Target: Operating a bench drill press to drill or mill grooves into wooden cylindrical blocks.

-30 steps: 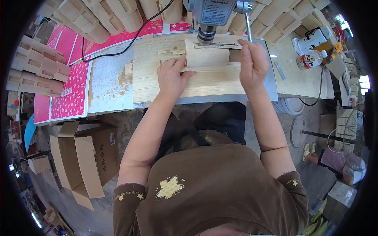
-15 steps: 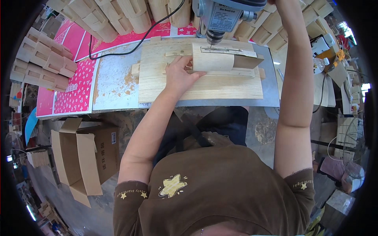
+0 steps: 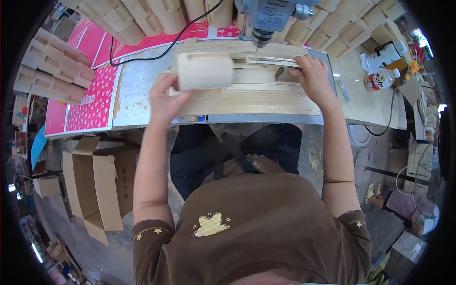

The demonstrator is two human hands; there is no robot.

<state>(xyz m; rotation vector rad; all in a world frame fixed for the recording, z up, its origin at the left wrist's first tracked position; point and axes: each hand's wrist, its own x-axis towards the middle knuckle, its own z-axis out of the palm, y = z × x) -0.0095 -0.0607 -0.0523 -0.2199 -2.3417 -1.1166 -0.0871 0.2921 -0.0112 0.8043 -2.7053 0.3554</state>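
My left hand (image 3: 165,100) grips the left end of a pale hollow wooden piece (image 3: 205,72), thumb at the near side and fingers round the end. The piece is blurred and sits over the left part of a flat wooden board (image 3: 266,107). On the board lies a jig of wooden strips with a slotted metal strip (image 3: 270,61). My right hand (image 3: 315,81) has its fingers bent over the strip's right end, above a brown flat block (image 3: 286,75); its hold is partly hidden. The drill bit (image 3: 257,46) of a grey bench drill (image 3: 273,18) hangs above the jig.
Stacked wooden pieces (image 3: 61,64) line the left and back of the table. A black cable (image 3: 178,37) crosses the back left. On the right stand a plastic bottle (image 3: 381,80) and a small blade-like tool (image 3: 343,91). An open cardboard box (image 3: 102,190) is on the floor.
The wooden piece has moved left off the jig with my left hand, baring the metal strip. My right hand has come down from beside the drill to the jig's right end.
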